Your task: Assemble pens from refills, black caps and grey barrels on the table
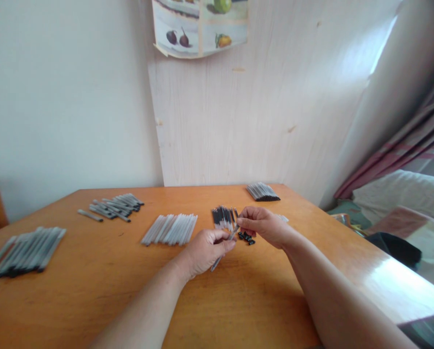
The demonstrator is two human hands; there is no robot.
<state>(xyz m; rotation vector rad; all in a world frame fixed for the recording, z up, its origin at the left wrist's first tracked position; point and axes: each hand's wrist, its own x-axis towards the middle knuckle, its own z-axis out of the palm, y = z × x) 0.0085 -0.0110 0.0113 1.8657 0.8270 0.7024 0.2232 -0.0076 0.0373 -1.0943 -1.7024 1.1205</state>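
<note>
My left hand (205,253) is closed around a thin, pale pen (216,263), which slants over the table with its lower end sticking out below my fingers. At the upper end of the pen, my right hand (263,225) pinches with thumb and fingertips. Whether a separate small part sits between those fingertips cannot be made out. Just behind my hands lie dark pen refills (222,216) with pale ends. Small black plugs (246,237) are heaped under my right hand. To the left of my left hand is a row of clear, whitish pen barrels (170,229).
On the wooden table (129,286), black-ended pens (117,207) lie loosely at the back left, with more pens (27,252) lined up at the left edge. Another black-ended stack (263,192) lies at the back right. Small pale pieces (282,218) show beyond my right wrist.
</note>
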